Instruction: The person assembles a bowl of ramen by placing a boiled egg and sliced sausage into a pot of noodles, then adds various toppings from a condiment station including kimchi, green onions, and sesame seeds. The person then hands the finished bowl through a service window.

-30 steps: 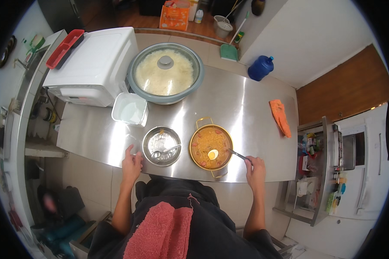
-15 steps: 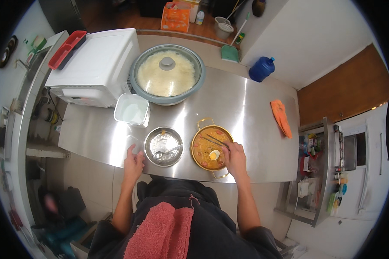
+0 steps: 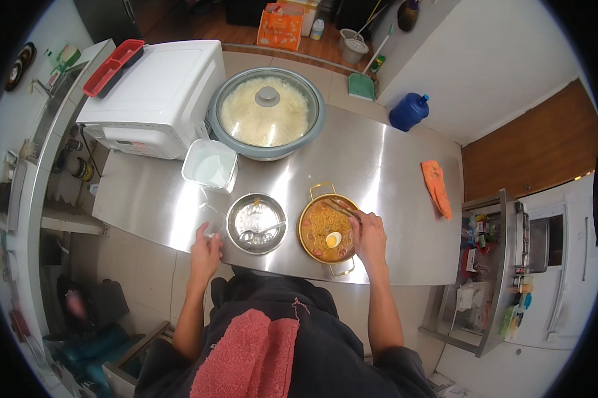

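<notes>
My right hand (image 3: 370, 240) is closed around a pair of chopsticks (image 3: 340, 207), whose tips reach into a golden two-handled pan (image 3: 303, 240) at the table's front. In the pan are noodles (image 3: 325, 219) in orange broth, pinkish slices and a halved boiled egg (image 3: 333, 239). My left hand (image 3: 206, 251) hovers at the table's front edge, fingers loosely curled and apart, with nothing plainly in it. Just right of it sits a round steel bowl (image 3: 231, 224), in which a metal spoon (image 3: 260, 232) lies.
Behind the bowl stand a white square tub (image 3: 210, 166) and a large glass-lidded cooker (image 3: 267, 126) of rice. A white appliance (image 3: 156, 83) with a red tray (image 3: 113, 68) fills the back left. An orange cloth (image 3: 436, 190) lies at the right, near a blue jug (image 3: 409, 111).
The chopsticks have shifted toward the pan's upper right, and my right hand has turned slightly with them. My left hand stays about where it was. The whole view has shifted slightly.
</notes>
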`<state>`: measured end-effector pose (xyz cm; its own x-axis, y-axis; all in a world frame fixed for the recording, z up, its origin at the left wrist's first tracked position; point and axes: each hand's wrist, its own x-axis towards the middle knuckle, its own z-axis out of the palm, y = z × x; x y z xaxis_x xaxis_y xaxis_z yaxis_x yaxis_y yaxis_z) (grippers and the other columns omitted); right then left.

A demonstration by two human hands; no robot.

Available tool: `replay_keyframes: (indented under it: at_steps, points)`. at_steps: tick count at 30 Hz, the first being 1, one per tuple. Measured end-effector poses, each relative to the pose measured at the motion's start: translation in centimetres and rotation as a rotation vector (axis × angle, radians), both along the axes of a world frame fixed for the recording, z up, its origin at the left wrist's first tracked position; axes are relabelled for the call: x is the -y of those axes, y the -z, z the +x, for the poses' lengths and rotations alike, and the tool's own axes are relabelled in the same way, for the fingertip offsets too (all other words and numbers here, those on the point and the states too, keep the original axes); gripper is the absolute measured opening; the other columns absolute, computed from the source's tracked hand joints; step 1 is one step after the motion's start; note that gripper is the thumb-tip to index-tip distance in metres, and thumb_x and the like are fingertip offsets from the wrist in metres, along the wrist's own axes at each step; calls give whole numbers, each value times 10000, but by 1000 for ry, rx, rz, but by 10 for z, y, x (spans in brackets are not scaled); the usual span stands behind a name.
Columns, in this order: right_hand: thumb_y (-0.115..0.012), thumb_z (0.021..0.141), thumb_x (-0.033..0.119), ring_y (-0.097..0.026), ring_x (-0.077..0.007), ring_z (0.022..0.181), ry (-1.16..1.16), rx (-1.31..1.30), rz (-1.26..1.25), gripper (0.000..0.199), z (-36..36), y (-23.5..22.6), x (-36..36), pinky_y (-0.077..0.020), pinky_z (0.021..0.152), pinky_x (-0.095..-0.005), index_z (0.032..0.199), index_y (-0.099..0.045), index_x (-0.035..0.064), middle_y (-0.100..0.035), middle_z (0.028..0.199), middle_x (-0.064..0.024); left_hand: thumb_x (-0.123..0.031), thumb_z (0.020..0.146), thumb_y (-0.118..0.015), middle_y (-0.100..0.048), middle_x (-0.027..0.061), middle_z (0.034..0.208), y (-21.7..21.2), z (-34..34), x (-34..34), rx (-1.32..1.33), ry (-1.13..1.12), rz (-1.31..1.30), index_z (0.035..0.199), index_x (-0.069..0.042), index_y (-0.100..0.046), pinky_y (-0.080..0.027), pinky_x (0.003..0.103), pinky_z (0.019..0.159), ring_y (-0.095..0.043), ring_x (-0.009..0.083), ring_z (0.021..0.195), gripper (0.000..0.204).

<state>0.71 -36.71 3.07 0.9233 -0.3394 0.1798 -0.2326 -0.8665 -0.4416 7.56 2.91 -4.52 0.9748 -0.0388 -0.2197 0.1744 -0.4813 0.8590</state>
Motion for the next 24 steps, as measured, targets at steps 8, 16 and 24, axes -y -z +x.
replay_keyframes:
  at_steps: [8,16,24]
  points:
    - [-668,963,158,-595,-350,917,-126,-27,63,221,-23,-4,-21,-523,785,-458,1140,-684,27,-629,959,-151,-248,1045,-570,-703,96,779,3,2,9,-22,39,-26,1440,30,-455,-515,313,565,-635,148,578,497]
    - [-702,937,145,-589,-330,888,-140,35,35,235,-15,7,-26,-521,775,-438,1148,-687,41,-632,941,-136,-248,1043,-576,-700,97,774,0,3,16,-17,72,-7,1444,26,-453,-512,317,549,-634,152,567,501]
    - [-707,933,134,-592,-307,878,-143,23,59,250,-30,-4,-18,-519,775,-420,1165,-689,44,-631,918,-116,-245,1041,-579,-707,101,777,6,-2,9,-6,50,-17,1437,26,-456,-517,319,561,-639,163,568,495]
